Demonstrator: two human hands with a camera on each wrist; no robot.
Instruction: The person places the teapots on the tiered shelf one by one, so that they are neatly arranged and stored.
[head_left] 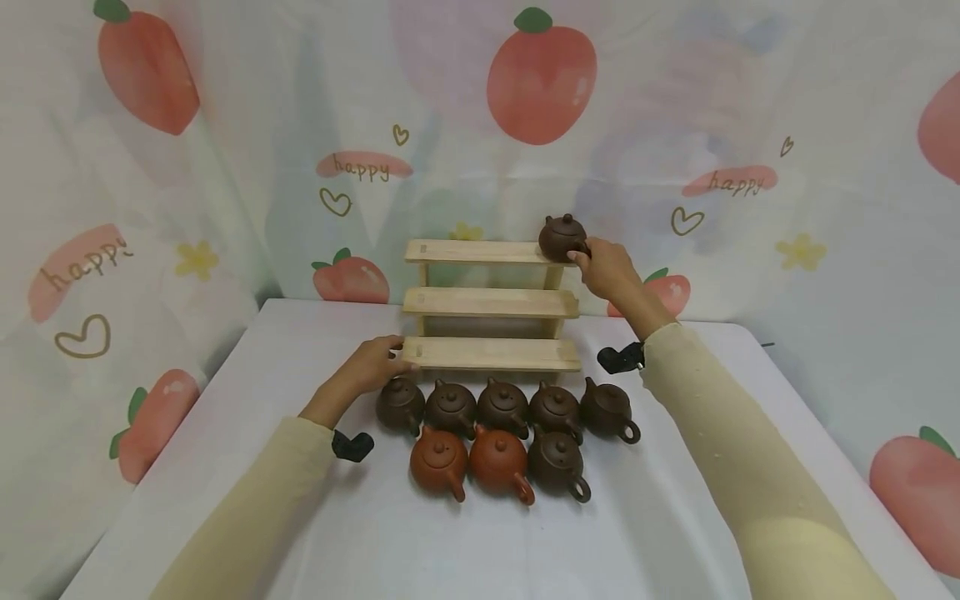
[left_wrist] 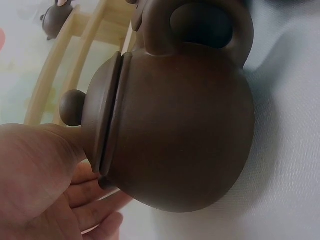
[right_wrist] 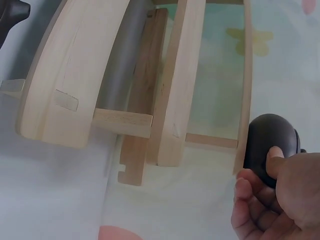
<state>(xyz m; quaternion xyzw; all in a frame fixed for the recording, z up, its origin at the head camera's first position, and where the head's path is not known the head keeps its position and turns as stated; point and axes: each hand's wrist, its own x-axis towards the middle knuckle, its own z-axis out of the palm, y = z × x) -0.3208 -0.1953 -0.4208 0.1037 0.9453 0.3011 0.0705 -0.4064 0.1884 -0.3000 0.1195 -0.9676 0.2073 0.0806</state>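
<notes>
Left hand [head_left: 365, 365] grips a pale wooden three-tier rack [head_left: 491, 354], presumably steadying it. Right hand [head_left: 609, 267] pinches a round, dark-brown clay teapot [head_left: 561, 238] handle-side, presumably freeing its base; teapot location: top tier [head_left: 480, 252], left of fingertips.

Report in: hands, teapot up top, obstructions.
Right hand grips dark brown teapot at right end of top shelf. Left hand at left end of bottom shelf, grip unclear. Eight more teapots clustered in front, none blocking top shelf.
</notes>
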